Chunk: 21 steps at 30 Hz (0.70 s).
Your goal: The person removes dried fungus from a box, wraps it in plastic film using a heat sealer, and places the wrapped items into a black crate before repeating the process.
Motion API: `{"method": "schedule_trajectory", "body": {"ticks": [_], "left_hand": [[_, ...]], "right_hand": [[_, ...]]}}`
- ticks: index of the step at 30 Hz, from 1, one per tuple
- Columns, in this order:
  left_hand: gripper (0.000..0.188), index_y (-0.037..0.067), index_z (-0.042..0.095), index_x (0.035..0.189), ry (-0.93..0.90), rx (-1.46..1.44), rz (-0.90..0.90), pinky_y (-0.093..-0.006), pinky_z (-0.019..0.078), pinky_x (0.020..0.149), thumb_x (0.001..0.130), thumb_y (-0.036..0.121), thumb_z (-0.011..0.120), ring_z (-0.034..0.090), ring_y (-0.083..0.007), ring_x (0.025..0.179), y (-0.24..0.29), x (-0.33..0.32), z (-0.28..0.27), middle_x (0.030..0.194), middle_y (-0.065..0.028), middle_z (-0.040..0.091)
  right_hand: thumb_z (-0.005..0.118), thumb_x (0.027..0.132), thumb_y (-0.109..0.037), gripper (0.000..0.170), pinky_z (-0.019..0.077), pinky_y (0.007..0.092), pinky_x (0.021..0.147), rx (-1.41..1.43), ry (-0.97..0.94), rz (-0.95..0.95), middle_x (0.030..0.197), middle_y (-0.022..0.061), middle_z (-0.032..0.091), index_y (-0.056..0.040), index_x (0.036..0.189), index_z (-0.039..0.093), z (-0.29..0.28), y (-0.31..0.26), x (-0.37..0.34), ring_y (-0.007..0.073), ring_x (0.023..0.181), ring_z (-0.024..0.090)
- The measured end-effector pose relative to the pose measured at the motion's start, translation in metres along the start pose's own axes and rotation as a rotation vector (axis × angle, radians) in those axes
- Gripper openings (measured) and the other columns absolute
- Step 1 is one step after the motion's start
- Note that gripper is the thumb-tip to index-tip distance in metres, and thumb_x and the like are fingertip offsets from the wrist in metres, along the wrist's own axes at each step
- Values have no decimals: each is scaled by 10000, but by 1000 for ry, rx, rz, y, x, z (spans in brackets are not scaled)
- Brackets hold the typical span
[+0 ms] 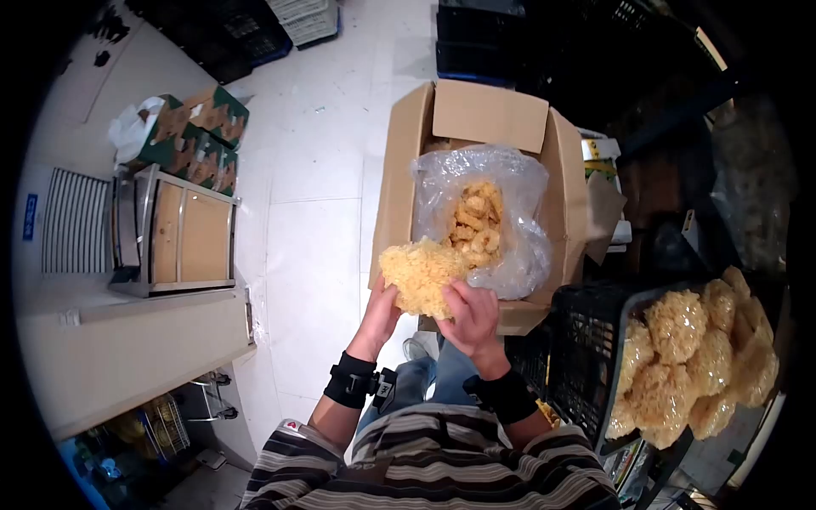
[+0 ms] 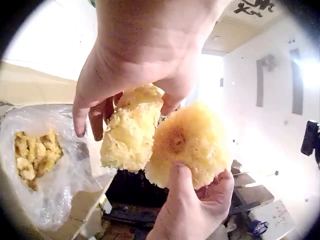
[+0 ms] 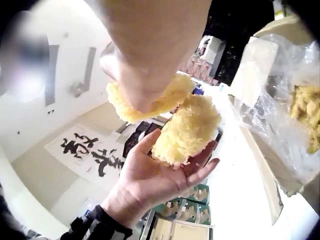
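Note:
My left hand (image 1: pixel 381 313) grips a pale yellow, frilly dried white fungus (image 2: pixel 129 135), its thumb and fingers on opposite sides. Beside it, my right hand (image 1: pixel 474 321) holds a second dried white fungus (image 2: pixel 196 142) with a brown spot at its centre; the thumb lies on that face. The two pieces are side by side and overlap in the head view, above the near end of an open cardboard box (image 1: pixel 395 183). Inside the box, a clear plastic bag (image 1: pixel 529 183) lies open around several golden-brown pieces (image 1: pixel 476 223).
At the right stands a black plastic crate (image 1: pixel 586 365), heaped with pale yellow frilly clumps (image 1: pixel 671 391) in clear wrapping. Left across the white floor (image 1: pixel 314 246) are a metal-framed cabinet (image 1: pixel 194 234) and green-and-brown cartons (image 1: pixel 217 119). Dark crates (image 1: pixel 476 55) stand beyond the box.

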State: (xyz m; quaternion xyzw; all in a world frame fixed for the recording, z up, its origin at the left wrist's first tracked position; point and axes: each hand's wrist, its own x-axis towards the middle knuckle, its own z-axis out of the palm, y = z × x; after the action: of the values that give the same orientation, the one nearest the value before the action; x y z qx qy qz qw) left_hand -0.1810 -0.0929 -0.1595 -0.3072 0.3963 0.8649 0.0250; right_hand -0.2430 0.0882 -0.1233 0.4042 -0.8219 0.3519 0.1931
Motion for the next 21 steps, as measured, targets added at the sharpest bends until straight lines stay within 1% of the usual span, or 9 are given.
{"method": "schedule_trajectory", "body": {"ticks": [2, 3, 5, 6, 13, 16, 18, 19, 21], "left_hand": [[460, 59, 384, 1393, -119, -62, -3, -358, 500, 927, 1004, 305, 400, 559, -220, 1181, 6, -27, 7, 1327, -101, 523], [460, 59, 384, 1393, -124, -68, 23, -358, 500, 927, 1004, 305, 400, 559, -220, 1181, 11, -37, 6, 1327, -101, 523], [500, 72, 389, 1393, -279, -260, 4, -369, 504, 935, 1013, 397, 362, 555, -224, 1198, 18, -54, 6, 1350, -103, 510], [586, 74, 367, 1409, -248, -285, 23, -370, 496, 963, 1010, 499, 305, 535, -231, 1228, 39, -76, 26, 1379, -108, 490], [704, 80, 278, 1461, -340, -142, 173, -385, 465, 1016, 963, 549, 444, 488, -240, 1281, 40, -109, 10, 1435, -115, 431], [739, 81, 258, 1472, -395, -268, 218, -389, 455, 1029, 941, 524, 519, 470, -243, 1296, 47, -123, 7, 1451, -128, 407], [818, 48, 284, 1467, -454, -239, 243, -415, 360, 1112, 908, 602, 507, 414, -262, 1340, 51, -133, 6, 1467, -140, 395], [818, 48, 284, 1467, -456, -240, 252, -415, 360, 1112, 908, 602, 507, 414, -262, 1340, 53, -135, 5, 1467, -140, 395], [769, 47, 230, 1479, -590, -296, 266, -393, 419, 1070, 944, 516, 520, 443, -252, 1321, 54, -140, 5, 1472, -139, 380]], "right_hand": [[731, 632, -89, 542, 429, 370, 685, -33, 16, -96, 1163, 84, 597, -96, 1163, 625, -19, -19, 7, 248, 844, 582], [722, 642, -77, 509, 427, 362, 689, -71, 19, -174, 1184, 67, 593, -114, 1143, 642, -26, -29, 13, 238, 836, 581], [711, 645, -67, 518, 425, 354, 704, -80, 23, -232, 1207, 62, 581, -127, 1156, 645, -41, -45, 21, 228, 849, 577], [701, 649, -57, 528, 423, 346, 718, -89, 19, -264, 1231, 57, 570, -140, 1168, 648, -48, -53, 24, 218, 863, 574], [693, 660, -71, 589, 421, 347, 788, -135, -103, -412, 1275, 73, 545, -140, 1241, 624, -94, -101, 41, 225, 916, 556], [678, 697, -94, 565, 419, 362, 810, -74, -231, -398, 1319, 113, 518, -125, 1257, 610, -108, -117, 47, 224, 961, 536], [732, 655, -163, 700, 422, 371, 914, 59, -80, -346, 1366, 166, 479, -73, 1322, 536, -113, -120, 49, 264, 1124, 517], [732, 655, -163, 700, 422, 371, 914, 58, -77, -354, 1366, 166, 479, -73, 1322, 536, -115, -125, 57, 264, 1124, 517], [722, 692, -171, 681, 395, 394, 995, 382, 97, 22, 1325, 207, 496, -32, 1323, 508, -118, -131, 81, 310, 1184, 508]]}}
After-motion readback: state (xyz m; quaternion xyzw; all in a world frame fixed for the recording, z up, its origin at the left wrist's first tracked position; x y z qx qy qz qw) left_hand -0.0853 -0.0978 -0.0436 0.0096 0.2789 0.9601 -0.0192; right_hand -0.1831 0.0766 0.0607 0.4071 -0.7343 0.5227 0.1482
